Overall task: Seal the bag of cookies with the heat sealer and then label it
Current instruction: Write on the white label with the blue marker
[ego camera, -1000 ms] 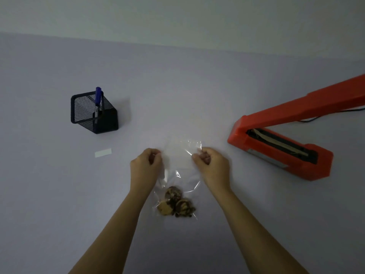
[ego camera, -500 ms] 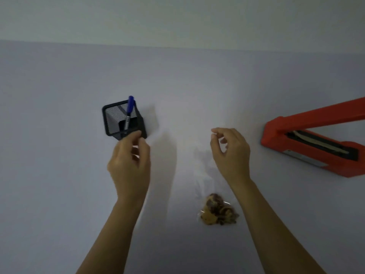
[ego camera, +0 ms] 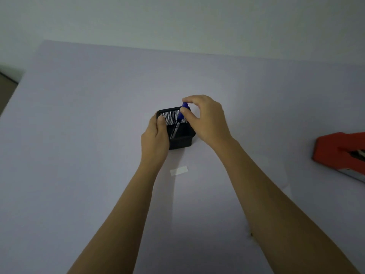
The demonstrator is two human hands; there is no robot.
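Pinched between thumb and forefinger, the blue cap of the pen [ego camera: 182,113] sits in my right hand [ego camera: 207,120], which arches over the black mesh pen holder [ego camera: 177,133]. The pen stands tilted inside that holder, its dark barrel running down toward the near wall, cap end uppermost and leaning away from me. My left hand [ego camera: 156,135] is clamped on the holder's left side, thumb laid along the near left corner of the rim, the other fingers hidden behind the mesh.

From the head camera, the only view I have, the holder stands near the middle of the pale lilac table [ego camera: 79,155]. Just on my side of it, between my two forearms, a small white label [ego camera: 179,171] lies flat on the tabletop, apart from both hands and from the holder. At the far right edge of the frame I can see one end of the red heat sealer [ego camera: 339,151], cut off by the border, well apart from the holder and the label. The bag of cookies [ego camera: 251,234] is almost wholly hidden under my right forearm; only a faint clear edge and a few brown specks show beside the arm, low in the frame, well clear of the sealer.
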